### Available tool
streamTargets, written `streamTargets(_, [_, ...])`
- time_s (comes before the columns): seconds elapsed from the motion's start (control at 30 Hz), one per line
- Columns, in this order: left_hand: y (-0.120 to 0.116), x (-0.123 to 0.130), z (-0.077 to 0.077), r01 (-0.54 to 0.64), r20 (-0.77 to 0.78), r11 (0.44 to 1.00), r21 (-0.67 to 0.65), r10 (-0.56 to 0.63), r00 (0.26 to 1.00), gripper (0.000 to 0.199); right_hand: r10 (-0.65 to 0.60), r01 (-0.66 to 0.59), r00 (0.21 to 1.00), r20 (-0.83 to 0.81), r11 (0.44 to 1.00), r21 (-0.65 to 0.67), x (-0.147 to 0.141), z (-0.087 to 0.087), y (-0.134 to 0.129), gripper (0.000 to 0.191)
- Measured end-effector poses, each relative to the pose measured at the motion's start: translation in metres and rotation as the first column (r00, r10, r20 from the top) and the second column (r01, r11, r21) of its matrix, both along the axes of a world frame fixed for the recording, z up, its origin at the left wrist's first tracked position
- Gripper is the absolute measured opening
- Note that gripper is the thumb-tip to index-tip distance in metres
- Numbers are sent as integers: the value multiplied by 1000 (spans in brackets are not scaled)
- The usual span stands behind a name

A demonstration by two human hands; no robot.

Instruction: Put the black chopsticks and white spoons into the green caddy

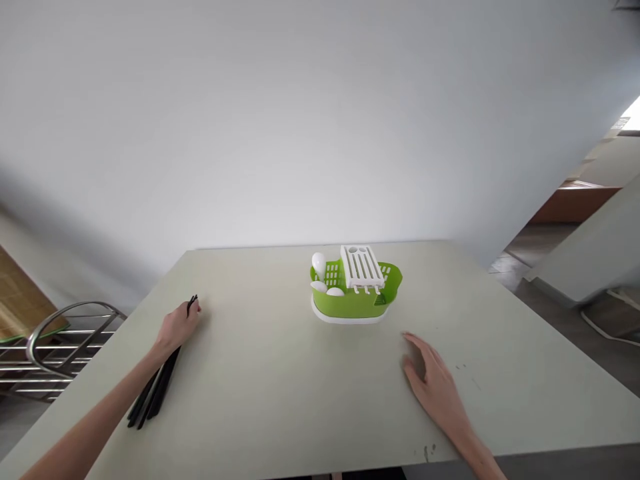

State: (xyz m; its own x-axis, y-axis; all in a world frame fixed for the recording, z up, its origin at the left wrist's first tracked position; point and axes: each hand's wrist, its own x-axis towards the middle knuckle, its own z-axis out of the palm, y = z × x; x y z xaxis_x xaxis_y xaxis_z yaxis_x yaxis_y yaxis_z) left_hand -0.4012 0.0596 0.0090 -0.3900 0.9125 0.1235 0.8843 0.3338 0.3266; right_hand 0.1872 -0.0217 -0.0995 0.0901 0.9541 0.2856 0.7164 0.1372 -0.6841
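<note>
Several black sticks [165,382], middles obscured

Smooth plastic basket [347,306], shiny metal rack [33,345]

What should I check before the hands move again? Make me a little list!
1. Left hand closed around the black sticks: ok.
2. Lower ends of the sticks neatly together: not ok, they fan out a little.
3. Number of sticks: cannot tell, they overlap and the hand hides part of them.
4. Right hand free: ok, it is open with nothing in it, apart from the basket.
5. Green basket standing upright on the table: ok.
6. White slotted rack in place: ok, it sits across the top of the basket.
</note>
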Motion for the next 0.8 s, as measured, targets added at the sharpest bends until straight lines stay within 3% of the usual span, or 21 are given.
streamTargets(0.13, [0, -7, -21, 95, -154, 993, 72, -83, 985, 48, 0, 0, 1000, 14, 1000, 12, 0, 0, 0, 44])
streamTargets(0.27, [-4, -9, -42, 113, -171, 982, 154, -86, 982, 62, 17, -17, 999, 34, 1000, 19, 2, 0, -1, 43])
streamTargets(0.4, [-7, -6, -54, 89, -175, 992, 90, -72, 982, 72, 58, -58, 997, 54, 998, -3, 7, 4, 7, 44])
streamTargets(0.5, [-6, -5, -57, 79, -200, 997, 26, -73, 977, 73, 51, -56, 997, 55, 994, 90, 4, 22, 21, 47])
streamTargets(0.6, [-6, -7, -55, 95, -224, 996, 4, -91, 970, 73, 4, -23, 997, 80, 970, 244, -10, 51, 39, 52])
streamTargets(0.67, [-8, -9, -52, 121, -238, 993, -5, -119, 964, 72, 1, -35, 993, 121, 960, 278, -22, 67, 50, 56])
streamTargets(0.73, [-10, -8, -48, 136, -267, 991, 18, -126, 955, 72, 25, -80, 984, 177, 947, 312, -32, 73, 62, 60])
streamTargets(0.8, [-14, -2, -42, 146, -323, 984, 99, -107, 940, 73, 57, -136, 971, 234, 933, 334, -38, 69, 72, 61])
